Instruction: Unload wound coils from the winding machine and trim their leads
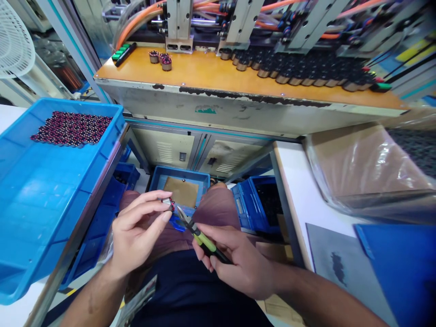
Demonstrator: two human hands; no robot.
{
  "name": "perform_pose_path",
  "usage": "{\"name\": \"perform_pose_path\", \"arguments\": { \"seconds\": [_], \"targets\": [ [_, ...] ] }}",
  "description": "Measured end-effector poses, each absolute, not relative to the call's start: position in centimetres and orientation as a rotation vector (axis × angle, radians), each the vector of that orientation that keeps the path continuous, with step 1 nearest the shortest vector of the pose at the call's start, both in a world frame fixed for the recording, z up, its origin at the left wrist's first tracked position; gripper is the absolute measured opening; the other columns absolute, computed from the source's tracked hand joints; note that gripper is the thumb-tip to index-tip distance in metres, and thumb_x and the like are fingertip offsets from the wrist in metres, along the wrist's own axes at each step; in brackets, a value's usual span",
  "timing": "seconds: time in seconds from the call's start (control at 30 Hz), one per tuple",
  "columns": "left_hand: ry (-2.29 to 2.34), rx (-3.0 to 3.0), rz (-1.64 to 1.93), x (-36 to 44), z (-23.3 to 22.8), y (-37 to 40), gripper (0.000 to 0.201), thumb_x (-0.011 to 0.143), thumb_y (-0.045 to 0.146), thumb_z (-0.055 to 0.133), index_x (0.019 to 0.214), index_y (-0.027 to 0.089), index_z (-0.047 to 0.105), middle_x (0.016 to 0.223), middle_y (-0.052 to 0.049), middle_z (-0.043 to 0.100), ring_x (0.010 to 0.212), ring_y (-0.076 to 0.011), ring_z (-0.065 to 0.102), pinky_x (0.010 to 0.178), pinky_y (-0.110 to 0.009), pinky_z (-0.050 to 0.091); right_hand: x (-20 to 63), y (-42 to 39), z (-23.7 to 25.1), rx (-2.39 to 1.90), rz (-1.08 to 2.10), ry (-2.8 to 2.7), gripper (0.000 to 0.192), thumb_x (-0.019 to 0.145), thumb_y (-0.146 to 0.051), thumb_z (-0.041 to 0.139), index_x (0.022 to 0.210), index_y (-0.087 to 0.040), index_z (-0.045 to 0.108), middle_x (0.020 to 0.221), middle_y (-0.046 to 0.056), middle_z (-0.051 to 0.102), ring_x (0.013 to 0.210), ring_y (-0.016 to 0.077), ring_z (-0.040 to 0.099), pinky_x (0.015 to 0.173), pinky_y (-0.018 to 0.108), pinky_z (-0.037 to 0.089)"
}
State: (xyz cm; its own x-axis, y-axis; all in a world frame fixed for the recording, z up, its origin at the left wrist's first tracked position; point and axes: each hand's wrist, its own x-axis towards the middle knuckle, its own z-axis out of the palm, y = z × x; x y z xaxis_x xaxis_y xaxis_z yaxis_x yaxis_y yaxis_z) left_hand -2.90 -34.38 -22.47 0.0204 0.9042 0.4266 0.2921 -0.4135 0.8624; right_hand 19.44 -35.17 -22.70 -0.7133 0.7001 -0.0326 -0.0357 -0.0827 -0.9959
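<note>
Head camera view, lower middle of the frame: the left hand (138,231) pinches a small metal coil part with red winding (168,204) between thumb and fingertips, over the lap. The right hand (238,263) is closed around the yellow-green and black handles of small cutting pliers (195,231); the open steel tips point up-left and stand just beside the coil part — whether they touch it, I cannot tell.

At left, a big blue plastic tray (41,204) lies tilted on the table edge, with a flat group of dark red coil parts (71,128) in its far corner; the rest of its floor is bare. At the top, an orange machine shelf (211,72) carries rows of dark coils (306,72) close to its front edge. Between the tray and the white table (299,190) at right is a gap — there the hands work, above a small blue bin (180,181) on the floor.
</note>
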Motion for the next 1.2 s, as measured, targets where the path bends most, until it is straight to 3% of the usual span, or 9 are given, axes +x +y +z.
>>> {"name": "perform_pose_path", "arguments": {
  "seconds": [0.2,0.33,0.43,0.63,0.9,1.2],
  "targets": [
    [1.233,1.728,1.402,-3.1,-22.7,-34.4,0.026,0.08,0.004,0.07,0.098,0.022,0.074,0.112,-0.007,0.073,0.105,-0.0217,0.069,0.089,-0.037,0.06,19.7,-35.2,-23.3,-0.822,1.888,-1.517,0.027,0.077,-0.005,0.051,0.102,-0.015,0.057,0.081,-0.001,0.053,0.066,0.0082,0.049,0.061,0.023,0.041],
    [1.166,1.883,1.439,-3.5,-23.0,-34.2,0.029,0.079,0.0,0.069,0.099,0.021,0.071,0.113,-0.009,0.069,0.106,-0.0229,0.068,0.086,-0.038,0.062,20.0,-35.5,-24.1,-0.841,1.874,-1.45,0.05,0.079,-0.007,0.054,0.128,-0.017,0.053,0.089,0.001,0.055,0.072,0.0089,0.053,0.069,0.026,0.046],
    [1.056,1.882,1.522,-3.7,-23.2,-34.1,0.045,0.074,-0.005,0.072,0.108,0.023,0.062,0.121,-0.008,0.061,0.106,-0.0228,0.069,0.085,-0.039,0.064,20.4,-35.6,-23.7,-0.827,1.856,-1.491,0.062,0.078,-0.005,0.053,0.138,-0.02,0.049,0.097,0.003,0.057,0.079,0.0105,0.056,0.078,0.03,0.049],
    [0.996,1.785,1.555,-3.3,-23.4,-34.3,0.061,0.071,-0.008,0.072,0.115,0.025,0.046,0.112,-0.006,0.068,0.104,-0.0232,0.07,0.087,-0.045,0.063,20.6,-35.5,-21.9,-0.84,1.786,-1.632,0.06,0.078,-0.008,0.054,0.136,-0.018,0.052,0.1,0.007,0.061,0.089,0.0149,0.059,0.085,0.034,0.052],
    [0.986,1.789,1.564,-3.0,-23.4,-34.7,0.063,0.069,-0.011,0.072,0.116,0.024,0.049,0.11,-0.007,0.072,0.102,-0.0249,0.073,0.092,-0.05,0.061,20.2,-35.7,-21.8,-0.823,1.739,-1.696,0.061,0.08,-0.012,0.054,0.14,-0.014,0.047,0.102,0.009,0.064,0.09,0.0172,0.063,0.087,0.037,0.054],
    [0.941,1.767,1.532,-3.2,-23.5,-34.8,0.062,0.07,-0.012,0.07,0.118,0.022,0.052,0.113,-0.009,0.072,0.105,-0.0262,0.072,0.094,-0.05,0.06,19.9,-35.4,-21.5,-0.818,1.762,-1.673,0.057,0.077,-0.01,0.053,0.133,-0.016,0.052,0.098,0.007,0.063,0.084,0.0154,0.061,0.08,0.034,0.054]
  ]
}}
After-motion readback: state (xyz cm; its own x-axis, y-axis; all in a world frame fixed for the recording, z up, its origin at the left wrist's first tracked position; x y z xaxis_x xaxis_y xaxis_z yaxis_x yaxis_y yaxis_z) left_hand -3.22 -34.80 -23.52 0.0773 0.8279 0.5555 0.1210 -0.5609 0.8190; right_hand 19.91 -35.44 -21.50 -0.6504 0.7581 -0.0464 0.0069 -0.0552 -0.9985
